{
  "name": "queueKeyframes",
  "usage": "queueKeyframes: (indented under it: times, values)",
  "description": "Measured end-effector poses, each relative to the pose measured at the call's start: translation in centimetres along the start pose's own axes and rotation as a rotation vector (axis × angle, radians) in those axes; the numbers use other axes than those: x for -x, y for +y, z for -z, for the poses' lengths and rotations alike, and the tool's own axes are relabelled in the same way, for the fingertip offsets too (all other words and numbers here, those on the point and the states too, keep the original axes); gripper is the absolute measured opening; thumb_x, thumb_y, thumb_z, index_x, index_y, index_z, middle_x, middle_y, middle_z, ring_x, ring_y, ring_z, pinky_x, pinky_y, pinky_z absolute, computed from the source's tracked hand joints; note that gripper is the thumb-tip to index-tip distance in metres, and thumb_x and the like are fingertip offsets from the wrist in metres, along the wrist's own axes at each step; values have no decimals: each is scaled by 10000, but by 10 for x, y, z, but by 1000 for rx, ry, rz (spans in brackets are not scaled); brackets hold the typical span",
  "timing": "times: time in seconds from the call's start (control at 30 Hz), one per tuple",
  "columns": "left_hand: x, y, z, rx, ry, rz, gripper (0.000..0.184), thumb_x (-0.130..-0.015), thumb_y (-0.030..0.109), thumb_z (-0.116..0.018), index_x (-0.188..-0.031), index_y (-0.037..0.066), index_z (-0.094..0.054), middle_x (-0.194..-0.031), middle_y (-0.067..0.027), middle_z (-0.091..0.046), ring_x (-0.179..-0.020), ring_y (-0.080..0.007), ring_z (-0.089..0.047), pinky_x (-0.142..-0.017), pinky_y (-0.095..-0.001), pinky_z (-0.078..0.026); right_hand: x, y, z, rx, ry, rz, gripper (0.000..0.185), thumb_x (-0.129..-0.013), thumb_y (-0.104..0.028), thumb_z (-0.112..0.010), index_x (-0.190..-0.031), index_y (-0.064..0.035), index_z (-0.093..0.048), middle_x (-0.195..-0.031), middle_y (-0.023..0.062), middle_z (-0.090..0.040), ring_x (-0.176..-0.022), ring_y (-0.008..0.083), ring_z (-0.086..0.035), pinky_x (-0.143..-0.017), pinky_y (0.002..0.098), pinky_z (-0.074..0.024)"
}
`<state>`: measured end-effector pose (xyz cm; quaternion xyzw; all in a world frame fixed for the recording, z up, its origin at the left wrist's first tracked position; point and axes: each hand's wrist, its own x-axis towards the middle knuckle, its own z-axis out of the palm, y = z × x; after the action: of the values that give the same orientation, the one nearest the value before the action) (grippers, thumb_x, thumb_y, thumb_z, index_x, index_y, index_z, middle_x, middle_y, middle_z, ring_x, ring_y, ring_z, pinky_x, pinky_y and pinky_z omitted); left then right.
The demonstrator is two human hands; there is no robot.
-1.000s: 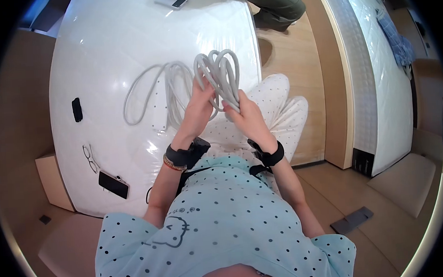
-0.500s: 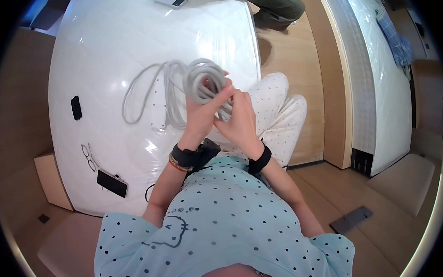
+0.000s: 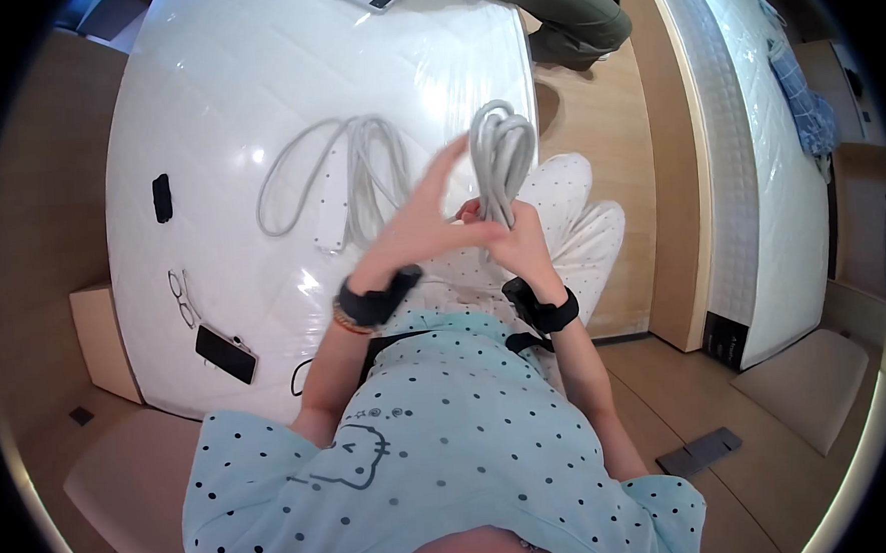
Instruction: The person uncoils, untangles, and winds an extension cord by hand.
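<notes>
The left hand (image 3: 415,228), around the coiled grey cable (image 3: 503,153) a moment ago, now spreads open beside it, apparently leaving the right hand (image 3: 523,244) alone clasping its lower end near the mattress (image 3: 252,66) edge.

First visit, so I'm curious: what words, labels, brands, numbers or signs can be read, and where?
No words or numbers are readable.
Black rectangular label on the plastic-wrapped white mattress: pale marks, too small to read.
Pale-blue dotted cloth shirt: dark cat-face drawing; tiny marks above it unclear.
Coiled grey round cable: no text visible.
</notes>
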<state>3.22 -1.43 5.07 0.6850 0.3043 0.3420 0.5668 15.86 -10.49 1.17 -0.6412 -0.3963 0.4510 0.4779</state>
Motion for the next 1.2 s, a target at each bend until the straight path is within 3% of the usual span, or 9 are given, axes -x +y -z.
queueKeyframes:
  times: [0.07, 0.17, 0.37, 0.47, 0.57, 0.67, 0.87, 1.07, 1.2]
  values:
    - [7, -22, 33, -364, 69, 58, 452, -769, 205, -713, -1134, -7, -550, -1072, -102, -620, -967, -189, -591, -833, -333, -462, 3, -8, 5, 13, 24, -17, 119, -768, -81, -641, -841, 12, -654, -665, 35, -602, -615, 96, -534, -608, 245, -442]
    - [11, -45, 79, -752, -53, 711, 438, -838, 377, -623, -1051, -4, -583, -1011, -98, -631, -899, -170, -594, -757, -307, -468, 6, -18, 14, -2, 5, 5, 102, -798, -79, -615, -826, 9, -658, -646, 14, -587, -602, 71, -515, -579, 231, -421]
    - [13, -128, 42, 93, -54, 791, 432, -864, 478, -534, -922, 54, -592, -946, -55, -605, -837, -156, -578, -820, -295, -414, 10, -31, 15, -37, -78, 45, 102, -797, -75, -610, -834, 5, -662, -649, 9, -589, -597, 66, -508, -567, 228, -411]
    - [4, -132, 22, 452, -10, 973, 345, -851, 414, -542, -907, 78, -598, -927, -47, -590, -815, -138, -567, -853, -291, -384, 12, -28, 20, 1, -105, 26, 107, -790, -83, -618, -831, 4, -665, -648, 6, -591, -599, 63, -506, -571, 224, -412]
    - [0, -136, 19, 451, -75, 1061, 287, -822, 322, -548, -962, 74, -583, -916, -58, -589, -804, -152, -566, -815, -289, -413, 15, -24, 26, 30, -131, 10, 117, -781, -94, -629, -836, 2, -670, -646, 7, -594, -595, 61, -503, -574, 222, -414]
    - [-3, -166, 21, 666, -279, 1112, 237, -806, 213, -522, -988, 62, -549, -913, -73, -594, -798, -179, -573, -789, -300, -451, 15, -17, 21, -40, -116, 17, 131, -772, -104, -642, -845, -2, -677, -643, 11, -601, -588, 64, -504, -573, 231, -419]
    - [3, -89, 9, 817, -11, 586, 167, -861, 26, -394, -1010, 15, -468, -998, -118, -584, -890, -209, -595, -852, -321, -479, 8, -12, 26, 67, -91, -99, 155, -783, -131, -638, -841, 7, -680, -705, 36, -645, -648, 83, -548, -618, 251, -440]
    - [23, -67, -15, 71, -126, 179, 297, -842, -19, -370, -1138, -27, -345, -1123, -185, -513, -1057, -271, -527, -933, -356, -430, -5, 7, 15, 102, 29, -97, 172, -753, -131, -650, -848, 11, -653, -676, 64, -626, -639, 111, -563, -636, 274, -458]
    - [31, -55, -25, -2, -309, 102, 579, -735, 3, -451, -1266, -52, -226, -1257, -240, -366, -1220, -341, -368, -1045, -405, -272, -6, -3, 7, 8, 60, 22, 241, -737, -88, -607, -951, 21, -615, -771, 94, -632, -703, 142, -580, -686, 290, -468]
